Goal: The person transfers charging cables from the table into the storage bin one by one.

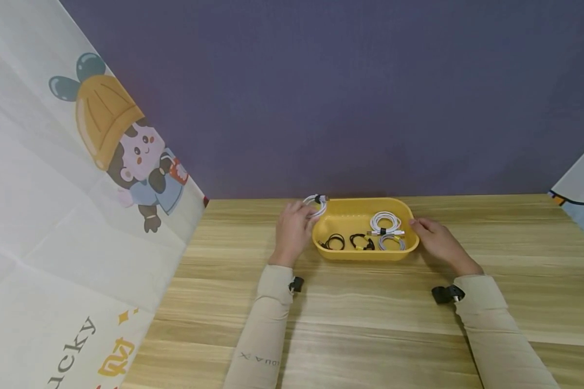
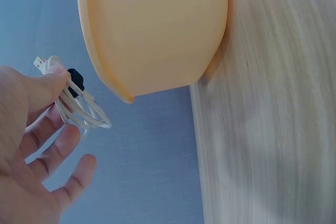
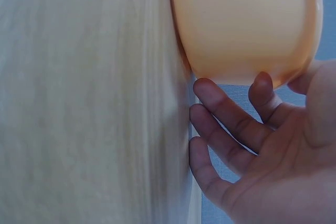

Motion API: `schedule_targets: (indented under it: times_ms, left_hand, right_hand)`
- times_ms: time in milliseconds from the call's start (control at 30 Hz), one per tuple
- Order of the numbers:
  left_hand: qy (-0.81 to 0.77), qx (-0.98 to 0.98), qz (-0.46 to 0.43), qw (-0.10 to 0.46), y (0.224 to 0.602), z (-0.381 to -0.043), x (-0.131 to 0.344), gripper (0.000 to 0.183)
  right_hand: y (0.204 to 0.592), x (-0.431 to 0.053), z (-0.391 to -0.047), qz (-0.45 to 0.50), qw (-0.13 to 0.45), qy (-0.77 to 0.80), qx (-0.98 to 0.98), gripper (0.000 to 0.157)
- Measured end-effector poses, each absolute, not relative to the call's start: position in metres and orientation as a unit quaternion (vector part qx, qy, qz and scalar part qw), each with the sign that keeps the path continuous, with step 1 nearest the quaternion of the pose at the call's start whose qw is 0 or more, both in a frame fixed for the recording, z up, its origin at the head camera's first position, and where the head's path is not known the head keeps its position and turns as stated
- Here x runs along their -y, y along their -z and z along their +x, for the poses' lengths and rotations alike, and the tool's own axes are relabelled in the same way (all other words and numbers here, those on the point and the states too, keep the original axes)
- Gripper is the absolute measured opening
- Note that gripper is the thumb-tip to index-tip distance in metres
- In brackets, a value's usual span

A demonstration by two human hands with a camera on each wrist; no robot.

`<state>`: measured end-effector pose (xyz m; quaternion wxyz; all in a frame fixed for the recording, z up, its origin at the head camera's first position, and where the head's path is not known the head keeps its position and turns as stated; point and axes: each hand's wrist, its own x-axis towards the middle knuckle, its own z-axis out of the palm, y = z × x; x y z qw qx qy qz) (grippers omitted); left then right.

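Note:
My left hand (image 1: pixel 292 229) pinches a coiled white cable (image 2: pixel 86 114) between thumb and fingers. A black strap (image 2: pixel 76 81) binds this coil, which is held up by the left end of a yellow plastic basket (image 1: pixel 362 256). My right hand (image 1: pixel 438 243) grips the basket's right end, thumb over the rim and a bent finger against the outer wall (image 3: pixel 247 24). Inside the basket lie another coiled white cable (image 1: pixel 386 214), a grey coiled cable (image 1: pixel 382 243), a black coil (image 1: pixel 342 241) and a black cable with yellow bits (image 1: pixel 368 246).
The basket stands at the far edge of a wood-grain table (image 1: pixel 360 324), close to a dark blue-grey panel (image 1: pixel 345 97). A white printed sheet (image 1: pixel 53 178) hangs on the left. A black cord (image 1: pixel 581 202) crosses a pale surface at the far right.

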<state>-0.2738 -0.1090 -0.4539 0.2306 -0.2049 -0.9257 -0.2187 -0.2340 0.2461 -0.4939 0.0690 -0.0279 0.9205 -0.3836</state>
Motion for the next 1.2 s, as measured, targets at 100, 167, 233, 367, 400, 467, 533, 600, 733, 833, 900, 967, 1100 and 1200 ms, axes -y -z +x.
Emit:
schedule_targets:
  times_ms: [100,167,233,367,400,467,533,600,733,833,900,967,1100,1200]
  left_hand:
    - [0.221,0.922,-0.213,0.234,0.454,-0.273,0.107,0.017]
    - [0.224,0.921,-0.217,0.234,0.454,-0.272,0.105,0.017]
    - [0.221,0.92,-0.223,0.235,0.454,-0.271,0.103,0.017]
    - [0.216,0.917,-0.234,0.242,0.456,-0.271,0.1,0.017]
    - [0.214,0.916,-0.235,0.243,0.456,-0.271,0.1,0.017]
    - [0.216,0.916,-0.236,0.242,0.457,-0.27,0.098,0.017]
    - [0.221,0.917,-0.235,0.236,0.457,-0.27,0.097,0.016]
    - [0.223,0.919,-0.233,0.228,0.457,-0.269,0.096,0.016]
    - [0.229,0.92,-0.233,0.218,0.459,-0.268,0.094,0.017]
    - [0.229,0.919,-0.236,0.218,0.459,-0.267,0.092,0.016]
    - [0.224,0.919,-0.24,0.219,0.46,-0.267,0.091,0.016]
    - [0.219,0.919,-0.241,0.22,0.461,-0.266,0.09,0.016]
    - [0.207,0.922,-0.242,0.221,0.462,-0.266,0.088,0.015]
    - [0.202,0.923,-0.244,0.219,0.462,-0.265,0.086,0.014]
  right_hand:
    - [0.494,-0.246,-0.234,-0.027,0.068,0.384,-0.92,0.072]
    - [0.494,-0.246,-0.234,-0.028,0.068,0.385,-0.92,0.072]
    - [0.494,-0.246,-0.233,-0.027,0.066,0.385,-0.92,0.071]
    - [0.493,-0.247,-0.233,-0.028,0.06,0.382,-0.922,0.067]
    - [0.493,-0.247,-0.233,-0.028,0.058,0.38,-0.923,0.066]
    - [0.493,-0.247,-0.233,-0.03,0.055,0.379,-0.923,0.065]
    - [0.494,-0.247,-0.233,-0.031,0.051,0.378,-0.924,0.063]
    - [0.494,-0.247,-0.234,-0.034,0.047,0.379,-0.924,0.062]
    - [0.494,-0.248,-0.233,-0.038,0.043,0.38,-0.923,0.059]
    - [0.494,-0.248,-0.233,-0.037,0.045,0.38,-0.923,0.059]
    - [0.495,-0.248,-0.234,-0.036,0.046,0.38,-0.923,0.06]
    - [0.495,-0.248,-0.234,-0.035,0.048,0.38,-0.923,0.061]
    - [0.496,-0.248,-0.234,-0.034,0.053,0.38,-0.923,0.064]
    - [0.495,-0.248,-0.234,-0.032,0.053,0.38,-0.923,0.064]
